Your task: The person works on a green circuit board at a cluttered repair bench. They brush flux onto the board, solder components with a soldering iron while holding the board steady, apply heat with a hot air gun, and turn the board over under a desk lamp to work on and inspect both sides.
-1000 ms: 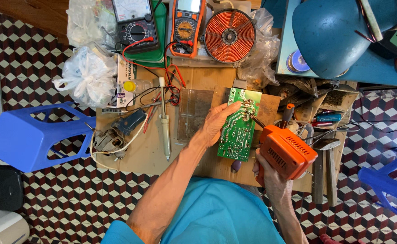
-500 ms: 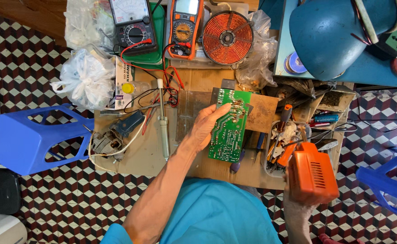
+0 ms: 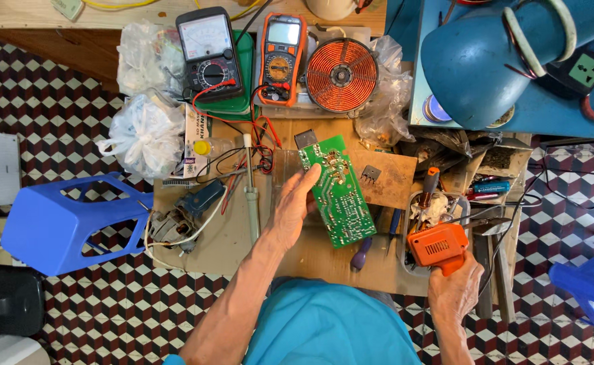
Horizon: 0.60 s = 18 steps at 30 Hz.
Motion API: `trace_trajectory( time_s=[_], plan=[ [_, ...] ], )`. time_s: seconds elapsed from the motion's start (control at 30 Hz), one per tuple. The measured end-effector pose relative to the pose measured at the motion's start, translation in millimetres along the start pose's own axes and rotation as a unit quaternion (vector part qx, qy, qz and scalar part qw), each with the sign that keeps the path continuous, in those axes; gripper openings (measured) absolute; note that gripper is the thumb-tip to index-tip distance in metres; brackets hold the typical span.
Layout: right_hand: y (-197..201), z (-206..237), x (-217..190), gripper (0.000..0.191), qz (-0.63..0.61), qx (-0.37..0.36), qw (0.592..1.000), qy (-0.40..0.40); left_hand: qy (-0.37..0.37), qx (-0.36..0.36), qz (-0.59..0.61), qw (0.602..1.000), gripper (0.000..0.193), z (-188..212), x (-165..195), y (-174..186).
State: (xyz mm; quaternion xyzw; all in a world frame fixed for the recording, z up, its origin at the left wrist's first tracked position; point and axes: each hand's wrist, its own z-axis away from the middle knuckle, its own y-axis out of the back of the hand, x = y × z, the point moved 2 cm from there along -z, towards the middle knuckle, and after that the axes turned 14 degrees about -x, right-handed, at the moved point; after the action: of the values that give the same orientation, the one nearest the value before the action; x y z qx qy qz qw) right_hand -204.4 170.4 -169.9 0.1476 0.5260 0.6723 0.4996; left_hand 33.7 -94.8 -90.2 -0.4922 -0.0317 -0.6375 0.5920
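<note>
left hand [image 3: 290,213]: fingers flat, steadying the green circuit board [image 3: 337,192] mid-bench.
right hand [image 3: 454,290]: closed round an orange soldering gun [image 3: 437,247] at the near right edge.
progress: gun off the board; no tip contact yet.
room: near edge bare; far edge crowded by meters [image 3: 280,57] and copper coil [image 3: 341,74].

top: plain teal-blue fabric [image 3: 327,324] | forearms: bare — no sleeves | hands: no gloves

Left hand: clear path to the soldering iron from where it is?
Probably yes. The left hand rests on the green board, and the soldering iron lies just beside it on the bench with nothing between them.
</note>
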Motion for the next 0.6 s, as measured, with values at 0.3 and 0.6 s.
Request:
trace_trajectory(
  time_s=[0.3,0.6],
  plan=[
    [72,7,-34,0.053,-0.036,0.005,0.996,0.076,-0.082,-0.118,0.126,0.982,0.028,-38,-12,-63],
    [110,-58,-150,0.035,-0.619,-0.185,0.758,0.087,-0.117,-0.154,0.169,0.966,0.022,-76,-14,-111]
  ],
)
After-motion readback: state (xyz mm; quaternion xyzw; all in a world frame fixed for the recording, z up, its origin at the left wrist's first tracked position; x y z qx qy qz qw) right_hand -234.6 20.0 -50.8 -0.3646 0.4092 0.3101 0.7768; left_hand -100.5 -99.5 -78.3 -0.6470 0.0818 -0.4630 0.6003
